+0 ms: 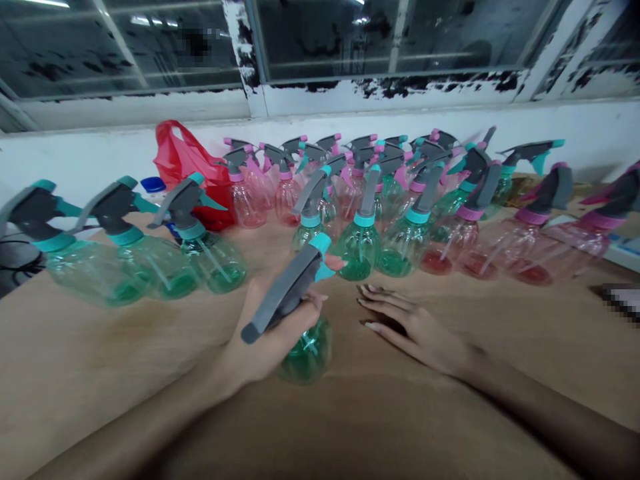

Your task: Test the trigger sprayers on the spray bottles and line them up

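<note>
Bare brown desk [410,427] up close, left hand [270,337] on it with fingers wrapped round a green spray bottle [307,350], grey trigger head up; right hand [413,327] flat beside it, fingers spread and holding nothing; beyond, rows of green and pink spray bottles [400,213], red plastic bag [187,167], white wall, peeling window frames [380,90]
</note>
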A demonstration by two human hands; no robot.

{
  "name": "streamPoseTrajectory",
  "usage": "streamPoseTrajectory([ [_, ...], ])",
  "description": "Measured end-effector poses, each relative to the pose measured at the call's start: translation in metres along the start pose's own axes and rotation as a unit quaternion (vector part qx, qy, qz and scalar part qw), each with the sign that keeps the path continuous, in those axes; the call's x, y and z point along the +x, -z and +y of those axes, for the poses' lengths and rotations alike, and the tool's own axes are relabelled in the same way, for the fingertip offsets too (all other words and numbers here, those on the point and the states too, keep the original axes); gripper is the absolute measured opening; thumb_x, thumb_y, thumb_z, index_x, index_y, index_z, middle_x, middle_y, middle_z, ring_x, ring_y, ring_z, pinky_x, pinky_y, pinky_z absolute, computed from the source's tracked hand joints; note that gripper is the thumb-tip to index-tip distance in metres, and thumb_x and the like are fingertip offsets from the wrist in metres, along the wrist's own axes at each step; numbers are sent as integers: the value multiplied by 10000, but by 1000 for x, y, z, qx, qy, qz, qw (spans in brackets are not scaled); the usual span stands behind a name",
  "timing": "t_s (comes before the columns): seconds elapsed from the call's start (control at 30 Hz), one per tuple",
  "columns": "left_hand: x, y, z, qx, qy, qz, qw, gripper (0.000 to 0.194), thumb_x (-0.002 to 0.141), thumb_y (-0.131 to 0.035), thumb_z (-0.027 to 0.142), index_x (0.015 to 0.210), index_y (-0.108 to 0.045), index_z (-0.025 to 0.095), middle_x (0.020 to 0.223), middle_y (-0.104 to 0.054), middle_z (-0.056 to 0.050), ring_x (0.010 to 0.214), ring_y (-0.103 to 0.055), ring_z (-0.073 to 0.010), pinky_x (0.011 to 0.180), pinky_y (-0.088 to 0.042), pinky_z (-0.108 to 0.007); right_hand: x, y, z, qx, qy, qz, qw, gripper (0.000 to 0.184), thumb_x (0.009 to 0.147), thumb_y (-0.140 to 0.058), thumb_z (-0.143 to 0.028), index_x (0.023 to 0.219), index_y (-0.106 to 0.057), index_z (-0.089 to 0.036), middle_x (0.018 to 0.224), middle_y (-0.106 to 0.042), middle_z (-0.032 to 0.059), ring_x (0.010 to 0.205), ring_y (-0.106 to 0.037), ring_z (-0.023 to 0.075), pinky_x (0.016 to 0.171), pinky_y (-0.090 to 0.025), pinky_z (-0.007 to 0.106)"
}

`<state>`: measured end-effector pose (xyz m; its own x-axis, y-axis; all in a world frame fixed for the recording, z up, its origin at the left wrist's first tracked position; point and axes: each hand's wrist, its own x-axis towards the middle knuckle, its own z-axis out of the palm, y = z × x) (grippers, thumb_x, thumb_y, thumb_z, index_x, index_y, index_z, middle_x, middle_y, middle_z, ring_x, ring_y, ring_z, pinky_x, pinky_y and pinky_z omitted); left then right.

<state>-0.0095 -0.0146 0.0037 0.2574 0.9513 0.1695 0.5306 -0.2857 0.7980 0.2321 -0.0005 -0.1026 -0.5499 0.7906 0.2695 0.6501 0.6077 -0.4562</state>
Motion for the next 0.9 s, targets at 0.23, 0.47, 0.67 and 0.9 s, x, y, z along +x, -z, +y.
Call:
streamPoseTrajectory([
  [0.23, 0, -3, -4, 15, -7, 22, 1000, 191, 783, -509, 355, 737, -624, 210, 766, -676, -27, 733, -635, -208, 695, -504, -336, 0, 0, 1, 2, 6, 7, 1000, 404, 909, -435, -381, 1296, -461, -268, 1366, -467, 39, 1284, -382, 217, 1057, -337, 471],
  [0.47, 0, -3, -2, 17, -26, 13, 999, 169, 805, -490, 311, 739, -623, 230, 720, -657, -7, 677, -611, -188, 645, -487, -313, 0, 0, 0, 13, 8, 11, 1000, 401, 904, -444, -378, 1290, -468, -274, 1358, -478, 32, 1277, -394, 215, 1059, -339, 462],
  [0.67, -2, -2, -3, 15, -10, 15, 1000, 141, 801, -505, 310, 748, -615, 240, 723, -657, 5, 724, -631, -198, 675, -501, -312, 0, -1, 3, 2, 11, 6, 1000, 407, 905, -443, -375, 1297, -457, -268, 1370, -462, 28, 1287, -378, 210, 1064, -334, 461],
  [0.9, -1, -3, -6, 0, -20, 5, 1000, 192, 815, -500, 344, 760, -645, 231, 703, -651, 5, 698, -618, -184, 675, -493, -308, 0, -1, 3, -3, 8, 2, 1000, 408, 908, -436, -378, 1299, -456, -263, 1377, -455, 28, 1288, -378, 205, 1066, -335, 455],
])
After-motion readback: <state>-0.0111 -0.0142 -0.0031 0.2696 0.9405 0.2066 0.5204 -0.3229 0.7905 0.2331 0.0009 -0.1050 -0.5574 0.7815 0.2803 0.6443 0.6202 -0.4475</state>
